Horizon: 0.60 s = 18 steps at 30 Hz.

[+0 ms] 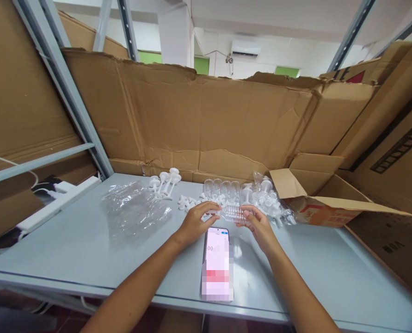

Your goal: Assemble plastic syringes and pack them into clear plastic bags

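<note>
Head view: both hands meet over a clear ribbed tube (234, 213) near the surface's far edge.
Left hand (195, 223): fingertips gripping tube's left end.
Right hand (259, 226): grasping right end.
Risk: tube slips, scatters white plastic parts (187, 202); elbow may nudge phone (217, 263) off near edge.

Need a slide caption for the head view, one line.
Both hands, left hand and right hand, hold a clear ribbed plastic piece above a phone on a grey table.
</note>
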Tool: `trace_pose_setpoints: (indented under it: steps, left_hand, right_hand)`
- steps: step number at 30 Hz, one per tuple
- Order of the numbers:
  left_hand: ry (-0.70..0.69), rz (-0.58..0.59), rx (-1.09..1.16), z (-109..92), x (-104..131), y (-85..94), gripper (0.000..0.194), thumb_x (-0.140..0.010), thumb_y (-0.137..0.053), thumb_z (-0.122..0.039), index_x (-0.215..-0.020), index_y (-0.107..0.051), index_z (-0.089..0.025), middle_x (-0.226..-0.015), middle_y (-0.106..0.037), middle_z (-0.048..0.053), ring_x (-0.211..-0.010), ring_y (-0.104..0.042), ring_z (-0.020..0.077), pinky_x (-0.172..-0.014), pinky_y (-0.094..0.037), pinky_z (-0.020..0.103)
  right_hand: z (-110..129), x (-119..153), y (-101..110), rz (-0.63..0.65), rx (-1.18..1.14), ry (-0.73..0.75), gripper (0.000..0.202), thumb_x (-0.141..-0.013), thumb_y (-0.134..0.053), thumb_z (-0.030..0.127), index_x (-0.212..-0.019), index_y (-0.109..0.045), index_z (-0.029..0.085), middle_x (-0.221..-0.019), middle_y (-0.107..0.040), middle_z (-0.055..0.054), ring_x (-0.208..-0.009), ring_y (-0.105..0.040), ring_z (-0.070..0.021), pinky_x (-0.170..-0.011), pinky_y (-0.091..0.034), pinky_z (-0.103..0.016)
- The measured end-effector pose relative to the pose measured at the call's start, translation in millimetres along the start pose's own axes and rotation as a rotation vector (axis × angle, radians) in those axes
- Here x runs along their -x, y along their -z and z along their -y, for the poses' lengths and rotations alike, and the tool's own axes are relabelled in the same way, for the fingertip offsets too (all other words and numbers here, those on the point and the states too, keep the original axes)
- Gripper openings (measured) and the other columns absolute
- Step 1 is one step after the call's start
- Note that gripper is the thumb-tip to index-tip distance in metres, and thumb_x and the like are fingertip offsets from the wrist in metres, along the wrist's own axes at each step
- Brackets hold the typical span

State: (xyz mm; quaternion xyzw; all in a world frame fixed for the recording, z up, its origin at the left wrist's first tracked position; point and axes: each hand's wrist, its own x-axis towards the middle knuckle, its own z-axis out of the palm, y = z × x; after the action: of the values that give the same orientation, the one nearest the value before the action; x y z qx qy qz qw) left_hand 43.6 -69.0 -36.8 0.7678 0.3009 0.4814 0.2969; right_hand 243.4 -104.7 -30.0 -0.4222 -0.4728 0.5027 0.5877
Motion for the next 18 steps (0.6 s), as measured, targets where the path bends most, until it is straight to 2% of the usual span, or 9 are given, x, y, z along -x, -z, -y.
trace_pose_setpoints:
  steps: [5, 9, 14, 18]
  left_hand:
    - [0.148, -0.031, 0.045, 1, -1, 0.2, 0.024, -0.072, -0.061, -0.031, -0.093, -0.064, -0.02, -0.096, -0.066, 0.005, -0.092, -0.059, 0.0185, -0.083, -0.046, 0.03]
    - [0.233, -0.014, 0.101, 3, -2, 1.5, 0.027, -0.07, -0.063, -0.034, -0.093, -0.066, -0.02, -0.099, -0.067, 0.005, -0.096, -0.059, 0.0204, -0.085, -0.044, 0.031]
    - [0.309, 0.0, 0.2, 6, -3, 4.2, 0.028, -0.067, -0.066, -0.035, -0.089, -0.067, -0.019, -0.103, -0.066, 0.007, -0.098, -0.059, 0.0227, -0.086, -0.044, 0.032]
    - [0.328, 0.047, 0.268, 6, -4, 6.6, 0.023, -0.067, -0.066, -0.033, -0.082, -0.067, -0.017, -0.101, -0.067, 0.008, -0.096, -0.06, 0.0232, -0.084, -0.045, 0.032]
  right_hand:
    - [-2, 0, 2, 0.006, 0.037, 0.058, 0.023, -0.07, -0.064, 0.037, -0.086, -0.062, 0.02, -0.087, -0.06, -0.004, -0.07, -0.057, -0.0166, -0.062, -0.051, -0.033]
    - [-2, 0, 5, 0.028, 0.168, 0.148, 0.025, -0.071, -0.063, 0.036, -0.09, -0.059, 0.021, -0.091, -0.059, -0.003, -0.07, -0.058, -0.0164, -0.066, -0.05, -0.034]
    - [0, 0, 8, 0.055, 0.347, 0.279, 0.026, -0.071, -0.063, 0.035, -0.093, -0.058, 0.022, -0.097, -0.057, -0.005, -0.09, -0.056, -0.0207, -0.075, -0.048, -0.032]
    - [2, 1, 11, 0.128, 0.409, 0.338, 0.028, -0.072, -0.063, 0.032, -0.098, -0.055, 0.023, -0.098, -0.056, -0.006, -0.094, -0.055, -0.0209, -0.081, -0.046, -0.033]
